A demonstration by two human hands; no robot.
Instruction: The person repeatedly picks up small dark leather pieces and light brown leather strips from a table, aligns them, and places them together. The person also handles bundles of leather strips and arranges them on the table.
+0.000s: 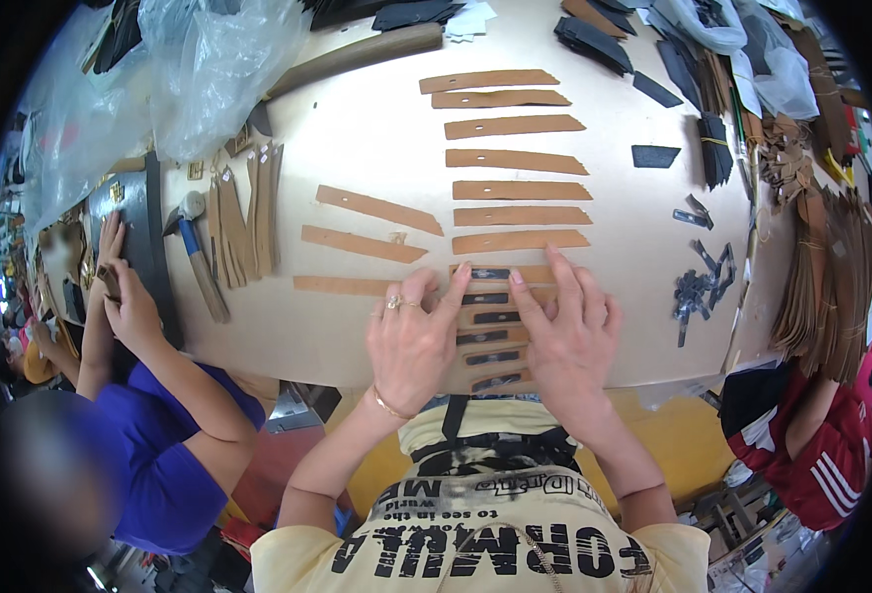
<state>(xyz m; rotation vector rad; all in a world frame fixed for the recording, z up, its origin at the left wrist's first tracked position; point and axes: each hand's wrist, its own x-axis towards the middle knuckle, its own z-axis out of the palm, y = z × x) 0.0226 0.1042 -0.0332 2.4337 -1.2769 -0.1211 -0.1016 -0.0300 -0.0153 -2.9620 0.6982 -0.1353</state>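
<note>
A small black strip (490, 274) lies on a tan leather strap at the near end of a column of straps. My left hand (411, 341) is on its left end, thumb tip pressed down and other fingers curled. At the right end rests the thumb of my right hand (574, 346), its remaining fingers stretched forward and apart over the table. Below, between my hands, several overlapping tan straps (495, 358) carry similar black strips. Farther away, several bare tan straps (522, 189) with small slots lie in a row. Three loose straps (365, 242) are left of them.
A blue-handled hammer (199, 259) lies left beside brown strap bundles (263, 212). Loose black pieces (695, 292) are on the right, near hanging brown strips (831, 282). Plastic bags (208, 69) cover the far left. Co-workers sit at left (164, 435) and right (821, 435).
</note>
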